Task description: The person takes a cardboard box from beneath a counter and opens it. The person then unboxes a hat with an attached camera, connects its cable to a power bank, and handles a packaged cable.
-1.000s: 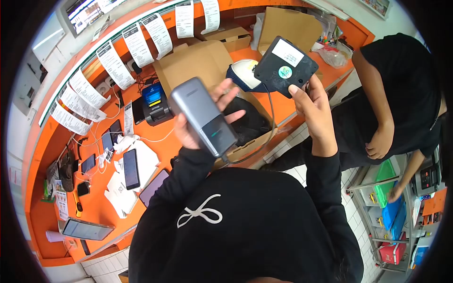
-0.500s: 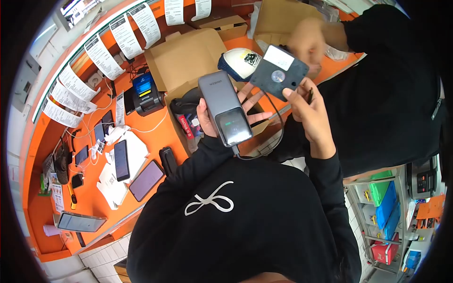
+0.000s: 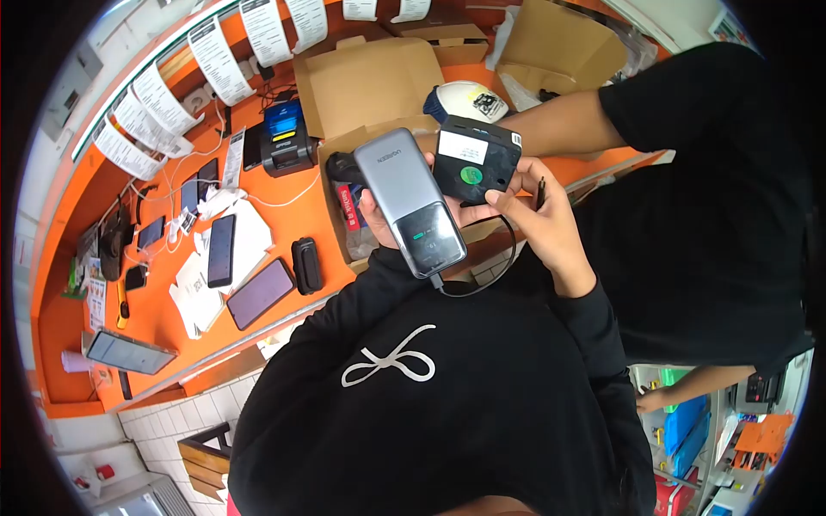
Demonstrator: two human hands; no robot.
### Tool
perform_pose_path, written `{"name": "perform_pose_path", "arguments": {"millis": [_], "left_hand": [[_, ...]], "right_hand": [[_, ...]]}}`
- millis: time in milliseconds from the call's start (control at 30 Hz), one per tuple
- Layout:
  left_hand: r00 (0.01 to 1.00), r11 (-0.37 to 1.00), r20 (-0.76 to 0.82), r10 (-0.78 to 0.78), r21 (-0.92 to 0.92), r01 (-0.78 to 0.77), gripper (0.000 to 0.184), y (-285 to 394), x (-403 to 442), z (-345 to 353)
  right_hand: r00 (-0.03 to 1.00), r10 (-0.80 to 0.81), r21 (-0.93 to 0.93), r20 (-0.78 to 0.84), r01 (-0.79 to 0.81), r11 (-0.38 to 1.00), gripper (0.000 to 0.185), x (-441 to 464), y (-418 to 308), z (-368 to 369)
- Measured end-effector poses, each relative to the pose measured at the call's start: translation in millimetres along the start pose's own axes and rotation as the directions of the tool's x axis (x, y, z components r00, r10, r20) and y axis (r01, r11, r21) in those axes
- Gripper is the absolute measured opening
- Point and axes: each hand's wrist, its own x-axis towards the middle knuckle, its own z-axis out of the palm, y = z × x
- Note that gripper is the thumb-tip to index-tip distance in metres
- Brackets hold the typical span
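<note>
My left hand (image 3: 379,227) is closed around a grey UGREEN power bank (image 3: 389,170), whose glossy black lower part shows a small green display. From its lower end a black cable (image 3: 514,249) loops up towards my right hand. My right hand (image 3: 555,225) grips a small black box-shaped device (image 3: 456,176) by its lower right corner. The device bears a white label and a round green sticker. A dark plug-like tip (image 3: 540,193) sticks up among my right fingers. The device overlaps part of my left fingers, and the power bank hides my left palm.
An open cardboard box (image 3: 370,86) stands behind my hands on the orange counter (image 3: 284,228). Another person's arm (image 3: 568,125) reaches across near a white cap (image 3: 469,101). Several phones, including one with a purplish screen (image 3: 261,294), a small printer (image 3: 286,142) and hanging receipts (image 3: 219,62) are leftward.
The black device has tilted, so its side edge shows, and moved left and slightly down, nearer the power bank. The other person's arm now stretches behind it. The view has shifted a little.
</note>
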Motion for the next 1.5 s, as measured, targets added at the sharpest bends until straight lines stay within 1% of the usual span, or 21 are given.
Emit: {"name": "perform_pose_path", "arguments": {"millis": [67, 133, 200, 300, 367, 433, 467, 567, 600, 633, 667, 733, 767, 833, 967, 1067, 1133, 1167, 1233, 1400, 1500], "left_hand": [[0.998, 0.997, -0.002, -0.057, 0.049, 0.057, 0.074, 9, -6, -4], [0.997, 0.999, -0.077, -0.002, 0.047, 0.005, 0.075, 12, -6, 6], [0.998, 0.997, -0.058, 0.014, 0.080, -0.010, 0.076, 17, -5, 11], [0.997, 0.988, -0.065, 0.051, 0.149, -0.041, 0.074, 25, -7, 14], [0.996, 0.971, 0.009, 0.087, 0.224, -0.086, 0.075, 31, -6, 12], [0.986, 0.956, 0.114, 0.125, 0.251, -0.151, 0.077, 34, -2, 10], [0.973, 0.941, 0.175, 0.151, 0.275, -0.196, 0.077, 36, -1, 8], [0.984, 0.916, 0.155, 0.090, 0.375, -0.143, 0.077, 42, -2, 8], [0.939, 0.897, 0.271, 0.212, 0.329, -0.297, 0.078, 37, 2, 2], [0.906, 0.879, 0.326, 0.271, 0.300, -0.371, 0.078, 36, 2, 0], [0.865, 0.857, 0.378, 0.329, 0.265, -0.441, 0.079, 35, 3, -1], [0.868, 0.857, 0.419, 0.267, 0.309, -0.413, 0.075, 38, 6, 7], [0.868, 0.857, 0.420, 0.266, 0.308, -0.412, 0.075, 41, 7, 11], [0.920, 0.885, 0.378, 0.107, 0.385, -0.261, 0.064, 47, 9, 21], [0.952, 0.868, 0.303, 0.044, 0.459, -0.186, 0.063, 45, 14, 39], [0.848, 0.913, 0.509, 0.148, 0.259, -0.315, 0.079, 41, 13, 23], [0.918, 0.922, 0.381, 0.111, 0.306, -0.238, 0.078, 41, 6, 21], [0.916, 0.922, 0.385, 0.111, 0.303, -0.240, 0.078, 43, 2, 22], [0.957, 0.841, 0.289, 0.030, 0.510, -0.181, 0.060, 49, -1, 30], [0.864, 0.784, 0.494, 0.101, 0.496, -0.375, 0.063, 45, 9, 31], [0.847, 0.761, 0.522, 0.104, 0.506, -0.405, 0.065, 42, 11, 35]], "right_hand": [[0.999, 0.002, -0.081, 0.038, 0.001, 0.997, 0.030, 0, 0, -1], [0.996, 0.038, -0.123, 0.076, -0.028, 0.992, 0.031, -3, -7, 0], [0.970, -0.240, -0.112, 0.026, 0.242, 0.964, 0.031, -7, -8, 2], [0.976, -0.214, 0.029, 0.047, 0.213, 0.977, 0.027, -17, -28, -1], [0.967, -0.244, 0.012, 0.074, 0.244, 0.970, 0.026, -21, -36, -1], [0.937, -0.330, -0.130, 0.113, 0.343, 0.930, 0.024, -24, -38, -2], [0.937, -0.331, -0.130, 0.110, 0.343, 0.930, 0.024, -26, -40, 0], [0.918, -0.387, -0.168, 0.089, 0.397, 0.902, 0.023, -29, -43, 9], [0.872, -0.479, -0.206, 0.097, 0.488, 0.848, 0.019, -28, -43, 11], [0.817, -0.566, -0.243, 0.110, 0.574, 0.782, 0.016, -28, -44, 11], [0.817, -0.567, -0.243, 0.109, 0.575, 0.781, 0.016, -27, -46, 10], [0.775, -0.593, -0.436, 0.217, 0.621, 0.651, 0.017, -27, -58, 6], [0.774, -0.594, -0.437, 0.217, 0.621, 0.650, 0.017, -28, -62, 6], [0.845, -0.507, -0.503, 0.171, 0.518, 0.692, 0.024, -31, -68, 8], [0.793, -0.575, -0.522, 0.201, 0.584, 0.622, 0.032, -33, -69, 9], [0.776, -0.596, -0.604, 0.205, 0.580, 0.547, 0.028, -34, -71, 14], [0.709, -0.669, -0.585, 0.223, 0.646, 0.490, 0.022, -33, -68, 13], [0.707, -0.671, -0.588, 0.224, 0.647, 0.486, 0.022, -35, -70, 13], [0.696, -0.668, -0.674, 0.263, 0.628, 0.389, 0.019, -42, -73, 12], [0.679, -0.665, -0.709, 0.311, 0.632, 0.313, 0.024, -52, -78, 10], [0.671, -0.654, -0.741, 0.350, 0.625, 0.244, 0.025, -57, -83, 10]]}}
